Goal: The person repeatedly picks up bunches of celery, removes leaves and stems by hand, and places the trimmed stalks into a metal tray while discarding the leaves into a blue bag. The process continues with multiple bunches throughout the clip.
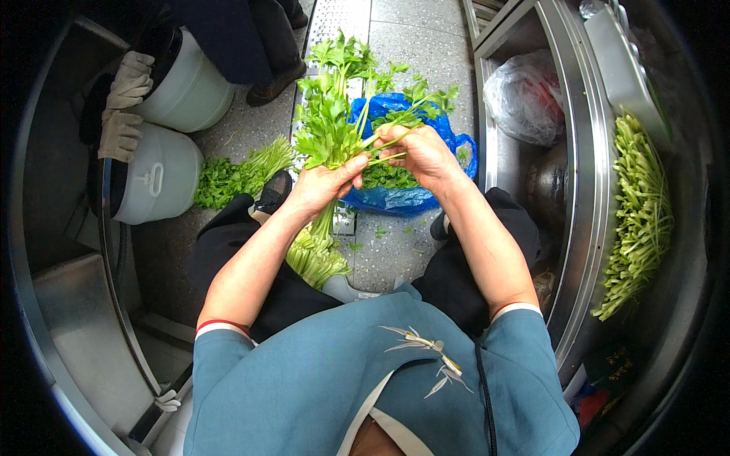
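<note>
A leafy bunch of celery (328, 128) is gripped around its stalks by my left hand (328, 185), leaves pointing away from me. My right hand (419, 154) pinches a few thin leafy stems at the bunch's right side. Below and behind it, a blue plastic bag (399, 199) lies open on the floor with loose green leaves (388, 176) inside. Cut celery stalks (319, 256) are piled between my legs, under my left forearm. More celery (245, 174) lies on the floor to the left, beside my shoe.
Two white plastic buckets (162, 176) stand at left, with work gloves (122, 108) hanging there. Another person's dark-clad leg and shoe (276, 82) are beyond. On the right, a steel counter (582, 188) bears celery stalks (639, 216); a clear plastic bag (524, 97) sits on its lower shelf.
</note>
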The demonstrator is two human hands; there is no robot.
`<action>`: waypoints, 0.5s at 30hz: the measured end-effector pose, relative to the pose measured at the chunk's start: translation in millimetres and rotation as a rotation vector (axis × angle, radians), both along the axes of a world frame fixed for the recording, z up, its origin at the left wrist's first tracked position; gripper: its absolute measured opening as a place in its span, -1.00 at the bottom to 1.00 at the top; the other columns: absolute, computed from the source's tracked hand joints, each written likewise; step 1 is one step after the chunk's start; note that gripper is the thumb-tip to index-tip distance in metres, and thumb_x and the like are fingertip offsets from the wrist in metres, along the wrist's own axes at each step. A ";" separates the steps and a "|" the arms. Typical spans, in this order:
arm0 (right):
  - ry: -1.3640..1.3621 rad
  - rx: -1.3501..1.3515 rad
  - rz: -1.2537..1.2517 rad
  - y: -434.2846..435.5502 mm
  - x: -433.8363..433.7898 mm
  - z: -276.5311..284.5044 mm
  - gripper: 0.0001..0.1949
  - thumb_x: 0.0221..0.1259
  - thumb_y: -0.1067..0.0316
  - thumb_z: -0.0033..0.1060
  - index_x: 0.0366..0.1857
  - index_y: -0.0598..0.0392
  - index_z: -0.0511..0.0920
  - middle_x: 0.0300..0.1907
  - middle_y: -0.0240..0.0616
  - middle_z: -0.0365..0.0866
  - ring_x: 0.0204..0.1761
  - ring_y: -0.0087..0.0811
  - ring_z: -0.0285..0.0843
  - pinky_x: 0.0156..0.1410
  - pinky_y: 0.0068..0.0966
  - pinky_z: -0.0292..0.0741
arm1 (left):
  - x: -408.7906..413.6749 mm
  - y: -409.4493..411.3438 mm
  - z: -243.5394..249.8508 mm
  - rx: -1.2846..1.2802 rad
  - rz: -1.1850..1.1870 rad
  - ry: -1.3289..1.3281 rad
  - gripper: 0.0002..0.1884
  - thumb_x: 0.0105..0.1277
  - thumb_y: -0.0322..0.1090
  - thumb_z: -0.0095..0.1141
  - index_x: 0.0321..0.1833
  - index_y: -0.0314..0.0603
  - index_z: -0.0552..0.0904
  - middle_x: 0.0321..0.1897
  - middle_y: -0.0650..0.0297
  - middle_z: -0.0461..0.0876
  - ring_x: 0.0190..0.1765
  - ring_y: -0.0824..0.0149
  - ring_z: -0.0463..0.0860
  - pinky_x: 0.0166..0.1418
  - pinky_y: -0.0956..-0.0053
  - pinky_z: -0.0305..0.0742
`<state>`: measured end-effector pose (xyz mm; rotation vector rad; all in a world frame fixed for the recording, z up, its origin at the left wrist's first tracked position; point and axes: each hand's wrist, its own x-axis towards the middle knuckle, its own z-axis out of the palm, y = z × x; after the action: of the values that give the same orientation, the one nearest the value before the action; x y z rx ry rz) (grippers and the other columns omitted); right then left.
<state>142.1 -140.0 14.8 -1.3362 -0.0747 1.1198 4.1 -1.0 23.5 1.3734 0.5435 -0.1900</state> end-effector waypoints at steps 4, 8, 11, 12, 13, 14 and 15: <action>0.008 0.029 -0.002 -1.2 -0.9 1.6 -0.78 0.20 0.26 0.19 -0.19 0.15 0.60 -0.31 -0.34 0.64 -0.31 -0.52 0.56 -0.15 -0.57 0.46 | 0.0 0.0 -1.6 0.086 0.040 0.018 -0.53 0.29 0.13 0.12 -0.57 -0.13 0.57 -0.68 0.43 0.43 -0.61 0.55 0.30 -0.50 0.61 0.14; 0.001 0.038 0.004 -2.2 -1.5 3.8 -0.77 0.20 0.23 0.22 -0.17 0.13 0.60 -0.31 -0.35 0.64 -0.31 -0.52 0.56 -0.16 -0.59 0.46 | -0.5 -1.5 2.8 0.072 0.082 0.012 -0.54 0.33 0.13 0.06 -0.51 -0.11 0.59 -0.67 0.44 0.42 -0.59 0.55 0.31 -0.49 0.62 0.15; -0.030 0.057 0.019 -1.5 -2.4 4.7 -0.74 0.19 0.15 0.26 -0.20 0.11 0.61 -0.31 -0.36 0.65 -0.34 -0.54 0.57 -0.19 -0.62 0.46 | -0.5 0.7 -9.8 0.044 0.133 -0.017 -0.59 0.35 0.12 0.04 -0.40 -0.09 0.60 -0.65 0.44 0.43 -0.59 0.56 0.30 -0.49 0.64 0.16; -0.051 0.058 0.031 -3.0 -1.6 4.9 -0.73 0.18 0.12 0.27 -0.23 0.10 0.62 -0.31 -0.37 0.65 -0.36 -0.57 0.57 -0.21 -0.64 0.45 | -0.2 2.3 -12.3 0.045 0.138 -0.018 -0.61 0.35 0.10 0.04 -0.36 -0.09 0.60 -0.64 0.44 0.44 -0.59 0.56 0.30 -0.49 0.64 0.16; -0.072 0.060 0.042 -4.8 -0.5 5.3 -0.72 0.17 0.08 0.28 -0.27 0.09 0.64 -0.32 -0.38 0.66 -0.37 -0.60 0.57 -0.24 -0.66 0.45 | -0.1 3.8 -14.0 0.046 0.144 -0.019 -0.62 0.36 0.09 0.04 -0.32 -0.09 0.60 -0.63 0.43 0.45 -0.59 0.57 0.30 -0.49 0.65 0.16; -0.090 0.034 0.055 -7.3 2.3 8.4 -0.70 0.17 0.05 0.28 -0.26 0.07 0.64 -0.32 -0.39 0.66 -0.38 -0.61 0.57 -0.25 -0.68 0.44 | 0.1 4.9 -15.0 0.034 0.156 -0.027 -0.65 0.35 0.07 0.06 -0.25 -0.08 0.59 -0.62 0.44 0.46 -0.60 0.58 0.30 -0.52 0.66 0.14; -0.106 0.012 0.072 -9.6 6.4 11.7 -0.69 0.18 0.01 0.29 -0.24 0.05 0.64 -0.31 -0.41 0.66 -0.39 -0.63 0.57 -0.26 -0.70 0.43 | 0.2 5.7 -14.3 0.042 0.169 -0.031 -0.66 0.35 0.06 0.06 -0.24 -0.08 0.59 -0.62 0.44 0.46 -0.61 0.58 0.29 -0.53 0.66 0.13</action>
<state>148.5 -149.6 26.5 -1.3909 -0.2084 1.1072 4.3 4.7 9.2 1.3611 0.6377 -0.0205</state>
